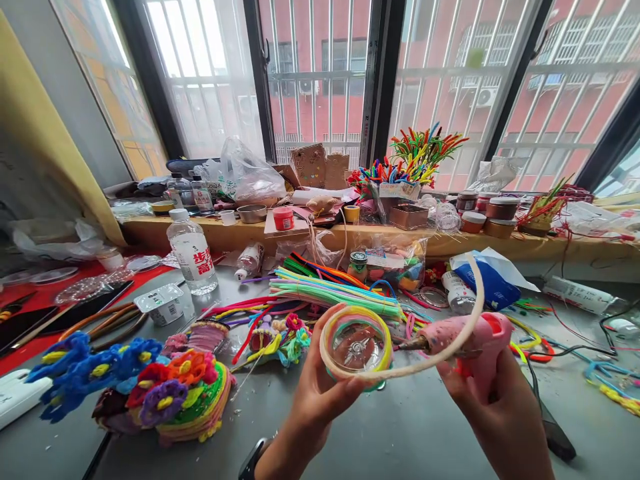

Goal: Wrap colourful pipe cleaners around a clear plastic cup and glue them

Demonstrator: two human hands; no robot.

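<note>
My left hand (325, 393) is closed around a clear plastic cup (356, 347) whose side is wrapped with yellow, green and cream pipe cleaners; its open top tilts toward me. From the wrapped rim a loose cream pipe cleaner (479, 287) arcs to the right and up. My right hand (500, 400) grips a pink hot glue gun (473, 337), its nozzle pointing left at the cup's side. Whether the nozzle touches the cup I cannot tell.
To the left stands a pipe-cleaner flower piece (190, 400). A bundle of pipe cleaners (335, 293) lies behind the cup, near a clear bottle (193, 253). A dark cable (537, 380) hangs behind my right hand. Cluttered jars (503, 208) line the windowsill.
</note>
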